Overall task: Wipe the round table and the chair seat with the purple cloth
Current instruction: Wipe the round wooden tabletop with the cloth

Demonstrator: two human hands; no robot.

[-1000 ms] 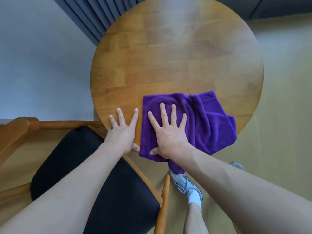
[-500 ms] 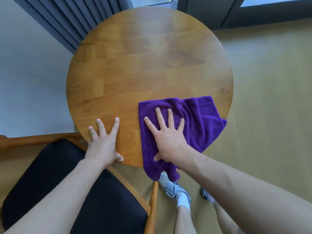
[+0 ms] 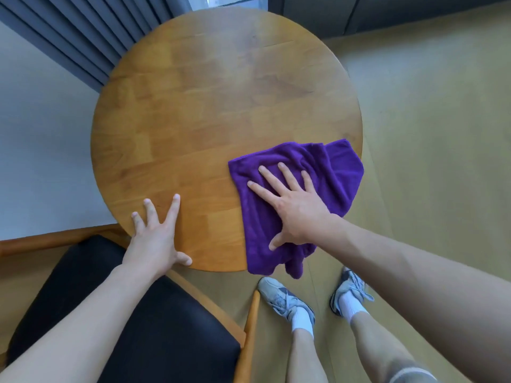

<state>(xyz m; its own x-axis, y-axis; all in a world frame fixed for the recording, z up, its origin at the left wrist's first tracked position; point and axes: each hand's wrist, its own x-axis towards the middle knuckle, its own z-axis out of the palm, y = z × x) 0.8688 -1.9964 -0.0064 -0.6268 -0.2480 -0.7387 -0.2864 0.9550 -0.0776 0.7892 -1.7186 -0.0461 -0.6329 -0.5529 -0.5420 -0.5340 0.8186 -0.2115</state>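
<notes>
The round wooden table (image 3: 210, 106) fills the middle of the view. A purple cloth (image 3: 331, 172) lies crumpled on its near right part and hangs over the near edge. My right hand (image 3: 296, 208) presses flat on the cloth with fingers spread. My left hand (image 3: 154, 239) rests flat on the bare wood at the table's near left edge, fingers spread. The chair (image 3: 250, 327) has a wooden frame and stands at the lower left, its black seat (image 3: 171, 335) partly under my left forearm.
A grey pleated curtain (image 3: 91, 37) hangs behind the table at the upper left beside a pale wall (image 3: 36, 139). My feet in grey shoes (image 3: 282, 297) stand on the yellowish floor (image 3: 442, 134) just below the table's near edge.
My right hand has slid the purple cloth to the right across the table's near part. My left hand stays pressed at the near left edge. The camera view has shifted.
</notes>
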